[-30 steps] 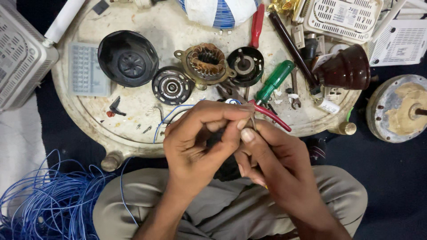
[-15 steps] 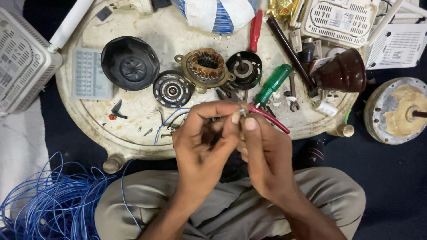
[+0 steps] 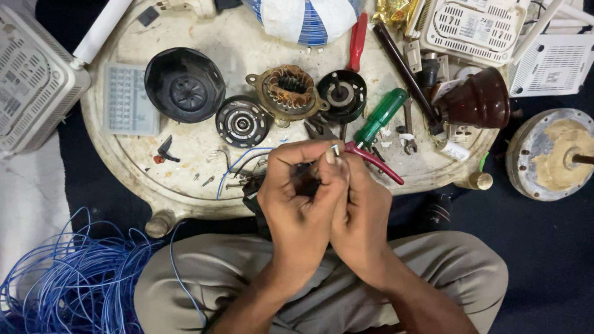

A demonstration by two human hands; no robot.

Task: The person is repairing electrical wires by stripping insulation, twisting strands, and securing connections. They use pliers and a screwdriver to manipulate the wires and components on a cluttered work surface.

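Observation:
My left hand (image 3: 296,201) curls around a small dark part (image 3: 305,183) just in front of the round white tray (image 3: 247,43). Pressed against it, my right hand (image 3: 362,213) pinches a thin pale wire end (image 3: 335,149) with the left fingertips. A thin blue wire (image 3: 238,161) runs from the tray into my hands. Red-handled pliers (image 3: 377,164) stick out beside my right fingers; I cannot tell whether they are held. On the tray lie a copper-wound stator (image 3: 288,89), a green-handled screwdriver (image 3: 380,115) and a black round cover (image 3: 184,85).
A tangle of blue wire (image 3: 68,278) lies at the lower left by my knee. White vented boxes (image 3: 31,86) (image 3: 476,28) stand left and top right. A brown dome-shaped housing (image 3: 479,99) and a round motor disc (image 3: 554,154) sit at the right.
My two hands have closed tighter together and their fingertips have risen slightly toward the tray edge, pinching the wire end. The things on the tray have not moved.

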